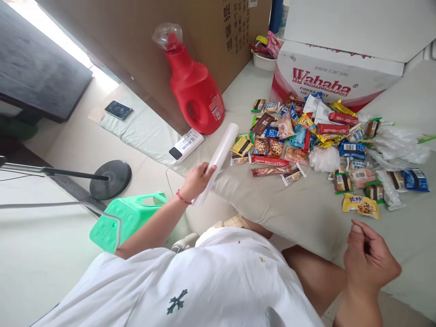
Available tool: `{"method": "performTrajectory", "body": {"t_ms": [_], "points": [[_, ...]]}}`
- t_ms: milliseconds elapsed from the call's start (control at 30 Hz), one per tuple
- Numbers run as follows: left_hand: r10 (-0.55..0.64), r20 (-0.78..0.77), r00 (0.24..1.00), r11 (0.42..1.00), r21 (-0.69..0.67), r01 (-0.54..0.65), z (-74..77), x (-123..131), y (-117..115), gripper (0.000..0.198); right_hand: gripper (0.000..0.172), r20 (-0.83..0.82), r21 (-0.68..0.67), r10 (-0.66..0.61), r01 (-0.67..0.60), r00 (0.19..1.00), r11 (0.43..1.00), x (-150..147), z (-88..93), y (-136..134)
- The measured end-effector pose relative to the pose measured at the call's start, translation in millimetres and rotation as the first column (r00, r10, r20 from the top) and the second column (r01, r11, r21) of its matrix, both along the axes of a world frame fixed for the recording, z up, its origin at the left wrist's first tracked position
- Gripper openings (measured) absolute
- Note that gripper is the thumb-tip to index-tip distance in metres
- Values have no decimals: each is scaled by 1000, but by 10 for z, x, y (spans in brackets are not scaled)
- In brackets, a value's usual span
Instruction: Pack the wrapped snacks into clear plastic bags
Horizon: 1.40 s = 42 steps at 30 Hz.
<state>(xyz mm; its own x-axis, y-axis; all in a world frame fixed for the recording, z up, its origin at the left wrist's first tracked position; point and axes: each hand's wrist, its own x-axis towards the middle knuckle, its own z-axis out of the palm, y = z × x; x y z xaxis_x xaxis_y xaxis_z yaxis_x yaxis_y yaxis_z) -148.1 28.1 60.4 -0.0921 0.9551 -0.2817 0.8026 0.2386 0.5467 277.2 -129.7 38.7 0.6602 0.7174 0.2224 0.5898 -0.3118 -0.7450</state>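
Observation:
My left hand (197, 181), with a red string bracelet at the wrist, is closed round a translucent white roll of plastic bags (223, 147). The roll slants up towards the snack pile, and its lower end hangs past the edge of the covered surface. On the right, my right hand (369, 254) is curled into a loose fist with nothing visible in it. Just beyond that fist lies a yellow cookie packet (360, 205). Many wrapped snacks (275, 147) are spread in front of me, with a crumpled clear plastic bag (324, 159) among them.
A red detergent bottle (199, 91) stands against a large cardboard box (204, 27). Behind the snacks is a white Wahaha carton (327, 68), beside a white bowl (264, 61) of packets. A white power bank (186, 145), a phone (118, 110) and a green plastic stool (129, 218) are on the left.

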Motion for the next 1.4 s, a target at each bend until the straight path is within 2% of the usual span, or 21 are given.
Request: {"method": "performTrajectory", "body": {"t_ms": [33,100,200,267,333,400,500,600,700,767,833,933,967,1033,1133,1200,1267,1333,1400], "points": [[9,147,989,1000,-7,-8,56,44,-111,43,51,-70,41,-9,12,998,999,-123,29,74],[22,452,892,998,-59,5,153,191,-307,50,44,-280,76,71,-52,957,996,-384,63,233],[64,732,679,988,-144,63,223,518,-481,60,40,-564,68,315,-338,763,939,-737,73,474],[79,799,595,982,-166,93,212,755,-520,61,40,-655,93,419,-484,629,870,-902,81,616],[79,826,558,977,-175,121,166,963,-530,61,43,-669,123,487,-563,561,817,-1007,105,728],[72,836,544,973,-178,145,100,1127,-533,60,48,-626,142,547,-609,555,781,-1069,139,805],[25,818,574,974,-148,169,-6,1293,-544,60,48,-476,110,598,-631,645,768,-1128,171,859],[-49,778,627,984,-70,165,-77,1401,-557,58,42,-331,72,567,-579,755,812,-1164,139,865],[-80,760,645,983,-48,178,-94,1488,-565,57,43,-304,81,525,-527,795,846,-1143,54,849],[-63,783,619,976,-81,201,-86,1542,-567,59,43,-315,86,506,-507,803,858,-1087,-13,838],[-7,827,562,965,-141,220,-78,1592,-568,61,42,-323,82,477,-478,817,875,-1002,-80,828],[97,871,481,946,-231,229,-87,1660,-564,63,44,-414,120,385,-370,825,921,-874,-158,807],[111,874,472,947,-238,218,-96,1681,-561,64,43,-482,150,357,-327,800,933,-847,-168,797],[95,873,479,960,-207,188,-120,1724,-555,64,41,-630,216,345,-270,696,939,-833,-157,774],[11,846,532,979,-118,168,-157,1794,-562,62,39,-756,281,371,-243,540,928,-903,-78,750],[-44,813,580,982,-70,174,-179,1845,-583,58,42,-807,289,325,-150,493,946,-973,-28,750],[-98,769,631,984,-18,175,-204,1897,-613,54,43,-864,274,244,4,440,962,-1029,-14,759],[-153,714,683,984,48,170,-237,1944,-645,48,43,-905,256,192,124,380,959,-1062,-40,764],[-194,662,724,980,105,167,-279,1985,-675,43,44,-918,253,174,188,356,949,-1072,-90,758]]}}
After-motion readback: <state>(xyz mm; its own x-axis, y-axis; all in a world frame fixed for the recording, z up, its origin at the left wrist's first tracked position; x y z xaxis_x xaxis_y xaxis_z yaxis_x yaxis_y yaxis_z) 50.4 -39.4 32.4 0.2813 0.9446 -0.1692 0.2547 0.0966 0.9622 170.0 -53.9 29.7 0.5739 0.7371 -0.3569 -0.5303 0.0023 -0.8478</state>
